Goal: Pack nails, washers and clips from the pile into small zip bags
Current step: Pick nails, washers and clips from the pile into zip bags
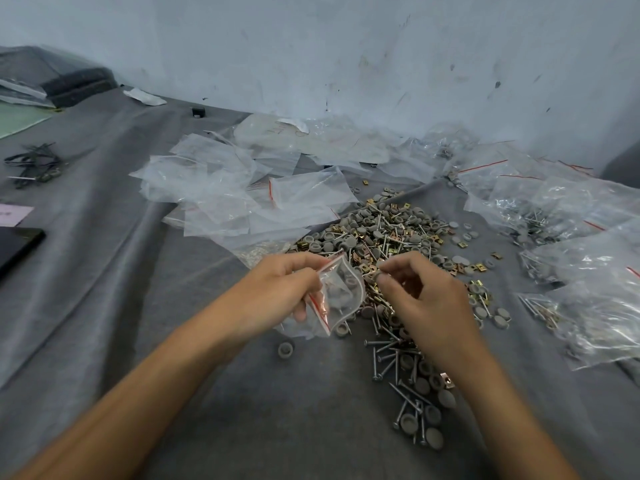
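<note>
Head view, one lot laid out on a grey cloth (138,271). Landmark: loose pile of grey round washers, brass-coloured square clips and steel nails (391,233), spread mid-cloth and trailing toward the viewer. Left hand (277,289), at the pile's near-left edge: fingers curled, thumb and fingers pinching the mouth of a small clear zip bag with a red seal strip (341,296). The bag is held above the cloth, its mouth open toward the pile, with several grey washers inside. Right hand (429,299), over the pile's near part: fingers curled, thumb and forefinger pinching a single grey round washer (378,274) just beside the bag's mouth. One stray grey washer (285,349) on the cloth, nearer than the pile's left edge. Heap of empty clear zip bags (225,192) left of and behind the pile. Filled clear bags (588,265) right of the pile. Black flat device (17,247) far left of the pile, partly cut off.
</note>
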Action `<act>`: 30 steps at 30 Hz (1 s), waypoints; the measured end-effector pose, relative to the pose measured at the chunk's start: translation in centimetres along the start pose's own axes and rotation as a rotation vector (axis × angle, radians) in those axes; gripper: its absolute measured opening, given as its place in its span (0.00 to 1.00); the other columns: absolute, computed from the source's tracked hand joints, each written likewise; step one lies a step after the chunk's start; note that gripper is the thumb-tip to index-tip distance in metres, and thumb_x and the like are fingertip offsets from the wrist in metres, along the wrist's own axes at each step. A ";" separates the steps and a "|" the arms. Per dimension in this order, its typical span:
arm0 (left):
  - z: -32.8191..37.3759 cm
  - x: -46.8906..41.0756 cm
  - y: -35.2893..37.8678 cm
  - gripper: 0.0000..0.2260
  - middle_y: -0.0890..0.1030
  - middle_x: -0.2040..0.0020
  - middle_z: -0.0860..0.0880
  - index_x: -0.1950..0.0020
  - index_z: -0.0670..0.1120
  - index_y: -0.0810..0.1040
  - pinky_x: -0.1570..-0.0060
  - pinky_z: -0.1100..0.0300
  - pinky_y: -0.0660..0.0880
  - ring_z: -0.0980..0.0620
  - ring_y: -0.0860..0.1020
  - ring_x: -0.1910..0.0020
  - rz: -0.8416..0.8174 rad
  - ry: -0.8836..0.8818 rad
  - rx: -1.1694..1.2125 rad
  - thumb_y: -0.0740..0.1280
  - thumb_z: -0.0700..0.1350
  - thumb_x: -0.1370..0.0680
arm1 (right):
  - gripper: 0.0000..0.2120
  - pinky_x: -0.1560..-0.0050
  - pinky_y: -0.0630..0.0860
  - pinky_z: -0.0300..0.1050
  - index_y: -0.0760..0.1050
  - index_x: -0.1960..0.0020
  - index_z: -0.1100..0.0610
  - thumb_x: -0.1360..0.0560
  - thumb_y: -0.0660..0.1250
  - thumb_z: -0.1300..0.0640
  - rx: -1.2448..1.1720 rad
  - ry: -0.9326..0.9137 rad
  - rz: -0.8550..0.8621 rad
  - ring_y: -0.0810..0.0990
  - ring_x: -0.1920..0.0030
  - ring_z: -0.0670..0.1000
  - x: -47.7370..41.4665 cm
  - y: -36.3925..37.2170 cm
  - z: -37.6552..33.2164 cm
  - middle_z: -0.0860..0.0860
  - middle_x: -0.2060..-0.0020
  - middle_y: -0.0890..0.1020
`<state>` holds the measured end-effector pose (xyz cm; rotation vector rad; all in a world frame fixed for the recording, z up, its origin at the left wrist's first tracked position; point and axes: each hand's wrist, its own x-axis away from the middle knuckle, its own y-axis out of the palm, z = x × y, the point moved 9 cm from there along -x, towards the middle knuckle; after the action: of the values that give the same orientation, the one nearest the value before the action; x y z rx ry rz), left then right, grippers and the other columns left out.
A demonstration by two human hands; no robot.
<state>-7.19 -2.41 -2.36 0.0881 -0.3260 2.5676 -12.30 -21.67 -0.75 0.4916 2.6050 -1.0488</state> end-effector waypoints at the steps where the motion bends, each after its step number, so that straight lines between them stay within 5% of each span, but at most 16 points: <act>1: -0.1 0.0 0.1 0.15 0.85 0.60 0.47 0.46 0.59 0.83 0.54 0.57 0.73 0.54 0.75 0.66 -0.011 0.000 0.007 0.62 0.43 0.23 | 0.04 0.61 0.79 0.39 0.79 0.49 0.45 0.22 0.71 0.54 -0.059 -0.004 0.019 0.82 0.59 0.44 0.1 -0.4 -0.2 0.40 0.59 0.82; 5: -0.5 -0.3 0.3 0.17 0.85 0.59 0.46 0.46 0.60 0.84 0.56 0.56 0.72 0.55 0.75 0.66 -0.027 -0.006 0.038 0.62 0.47 0.29 | 0.05 0.60 0.78 0.36 0.80 0.49 0.47 0.23 0.72 0.56 -0.269 -0.015 0.030 0.83 0.58 0.47 0.5 -0.6 -1.5 0.45 0.57 0.84; 10: -0.3 -0.4 0.3 0.16 0.85 0.61 0.48 0.51 0.65 0.84 0.62 0.63 0.72 0.56 0.75 0.68 -0.025 0.012 0.047 0.63 0.45 0.26 | 0.07 0.56 0.82 0.47 0.81 0.47 0.52 0.23 0.73 0.60 -0.430 -0.019 -0.069 0.84 0.56 0.54 0.8 0.4 -2.7 0.50 0.55 0.85; 19: -0.3 -0.6 -0.3 0.17 0.84 0.63 0.47 0.46 0.55 0.84 0.63 0.59 0.70 0.55 0.74 0.69 0.013 0.001 0.074 0.61 0.37 0.22 | 0.09 0.53 0.80 0.36 0.82 0.48 0.45 0.22 0.73 0.59 -0.476 0.030 -0.040 0.85 0.52 0.47 0.4 0.0 -1.6 0.48 0.54 0.87; 23: -0.3 -0.9 -1.2 0.17 0.83 0.66 0.47 0.43 0.51 0.83 0.68 0.66 0.71 0.56 0.73 0.72 0.074 0.024 0.124 0.60 0.36 0.23 | 0.06 0.59 0.76 0.33 0.81 0.50 0.43 0.22 0.71 0.54 -0.168 -0.011 -0.074 0.82 0.57 0.43 0.4 0.6 -1.1 0.40 0.57 0.84; 30: -0.4 -1.0 -3.2 0.17 0.81 0.66 0.47 0.45 0.48 0.85 0.71 0.66 0.70 0.55 0.71 0.73 0.193 0.048 0.280 0.60 0.35 0.23 | 0.11 0.38 0.65 0.44 0.77 0.37 0.41 0.19 0.64 0.46 0.416 -0.083 -0.254 0.67 0.42 0.43 0.9 4.6 -0.8 0.39 0.45 0.74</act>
<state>-4.68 -0.21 -2.20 0.1015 0.0475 2.7868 -11.32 -17.83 -3.30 0.1969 2.4204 -1.6716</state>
